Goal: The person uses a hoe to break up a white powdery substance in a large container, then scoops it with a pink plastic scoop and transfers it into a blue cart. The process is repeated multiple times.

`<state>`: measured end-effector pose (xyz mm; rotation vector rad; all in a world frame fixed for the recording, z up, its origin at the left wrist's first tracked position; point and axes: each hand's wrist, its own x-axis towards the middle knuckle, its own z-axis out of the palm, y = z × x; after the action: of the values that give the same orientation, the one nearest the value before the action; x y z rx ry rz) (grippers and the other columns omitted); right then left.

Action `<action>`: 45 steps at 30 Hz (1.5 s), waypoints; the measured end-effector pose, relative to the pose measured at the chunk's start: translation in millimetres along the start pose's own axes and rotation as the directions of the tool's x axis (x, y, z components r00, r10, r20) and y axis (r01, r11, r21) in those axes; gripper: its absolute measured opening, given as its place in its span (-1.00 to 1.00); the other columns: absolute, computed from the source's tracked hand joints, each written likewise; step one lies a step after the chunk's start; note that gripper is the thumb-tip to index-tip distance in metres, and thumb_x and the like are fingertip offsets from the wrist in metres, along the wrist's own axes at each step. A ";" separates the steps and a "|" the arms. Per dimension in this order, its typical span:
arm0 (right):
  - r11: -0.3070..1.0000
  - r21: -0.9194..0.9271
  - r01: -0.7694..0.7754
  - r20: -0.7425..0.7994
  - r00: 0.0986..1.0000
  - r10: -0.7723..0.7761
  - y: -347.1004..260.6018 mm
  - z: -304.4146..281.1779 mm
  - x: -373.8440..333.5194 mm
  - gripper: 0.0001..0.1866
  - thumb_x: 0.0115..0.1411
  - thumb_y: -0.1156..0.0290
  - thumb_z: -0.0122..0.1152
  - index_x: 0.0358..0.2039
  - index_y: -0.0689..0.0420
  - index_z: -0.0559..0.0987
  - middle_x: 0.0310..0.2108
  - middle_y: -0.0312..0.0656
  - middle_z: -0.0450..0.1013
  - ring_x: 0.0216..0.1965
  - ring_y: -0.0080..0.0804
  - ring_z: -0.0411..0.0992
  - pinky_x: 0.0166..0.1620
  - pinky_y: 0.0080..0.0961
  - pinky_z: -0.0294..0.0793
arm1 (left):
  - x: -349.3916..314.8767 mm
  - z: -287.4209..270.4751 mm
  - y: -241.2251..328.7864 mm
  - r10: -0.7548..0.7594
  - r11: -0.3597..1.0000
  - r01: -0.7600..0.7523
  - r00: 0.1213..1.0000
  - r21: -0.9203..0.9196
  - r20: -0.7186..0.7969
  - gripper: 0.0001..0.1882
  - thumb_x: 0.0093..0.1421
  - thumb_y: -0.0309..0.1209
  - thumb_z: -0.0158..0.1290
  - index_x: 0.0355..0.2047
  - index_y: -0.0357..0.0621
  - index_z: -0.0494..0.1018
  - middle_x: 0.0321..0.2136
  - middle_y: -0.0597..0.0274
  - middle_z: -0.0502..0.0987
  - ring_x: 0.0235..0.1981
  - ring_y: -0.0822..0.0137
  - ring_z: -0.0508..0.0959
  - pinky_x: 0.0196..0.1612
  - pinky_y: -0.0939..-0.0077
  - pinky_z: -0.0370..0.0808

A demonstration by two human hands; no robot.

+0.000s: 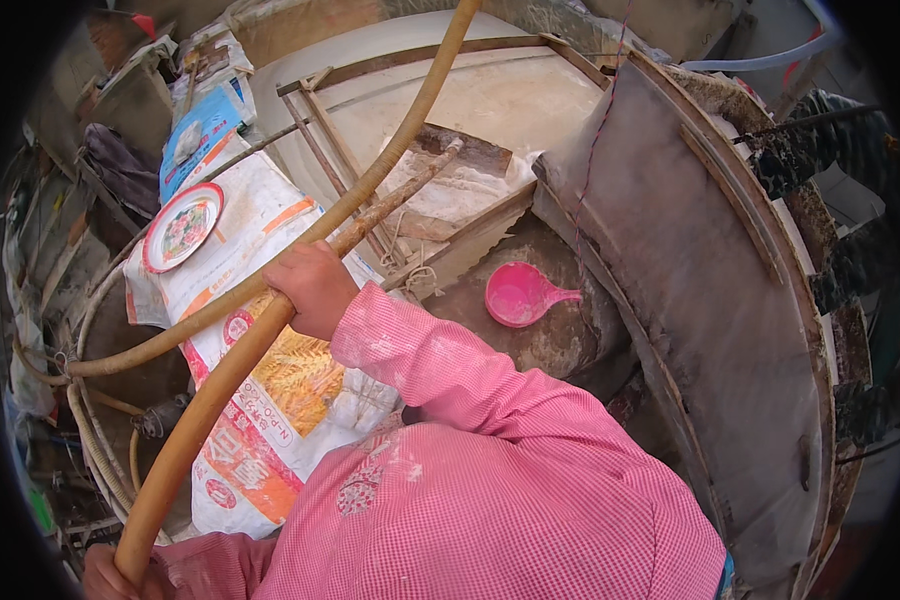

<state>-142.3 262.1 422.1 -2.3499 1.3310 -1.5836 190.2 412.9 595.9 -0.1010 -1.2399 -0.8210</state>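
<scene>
Pink shirt (490,510); left fingers (102,574), right fingers (298,262) round pole (195,450), clear gap to scoop rim (491,295).

One left hand (113,573), one right hand (316,288), one long pole (210,420), one plate (184,228) and one pink dipper (517,294) are showing.

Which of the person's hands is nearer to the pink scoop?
Right. The right hand, its grip on the pole, is left of the pink scoop; the left hand holds the pole lower down, much farther left.
</scene>
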 end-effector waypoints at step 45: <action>0.983 -0.074 -0.169 -0.103 0.982 0.161 172.2 -51.2 -4.2 -0.76 -0.24 0.57 0.25 -0.57 0.04 0.38 -0.59 -0.25 0.35 -0.42 -0.15 0.36 -0.31 -0.27 0.30 | 11.1 66.3 -194.0 -0.135 0.989 0.140 0.987 -0.048 0.092 -0.63 0.32 -0.26 -0.08 -0.63 0.05 0.14 -0.75 0.48 0.19 -0.70 0.56 0.21 -0.46 0.59 0.20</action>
<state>-290.9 176.5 368.4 -2.1637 1.5948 -1.6424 21.8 300.8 560.7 -0.0978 -1.3192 -0.9788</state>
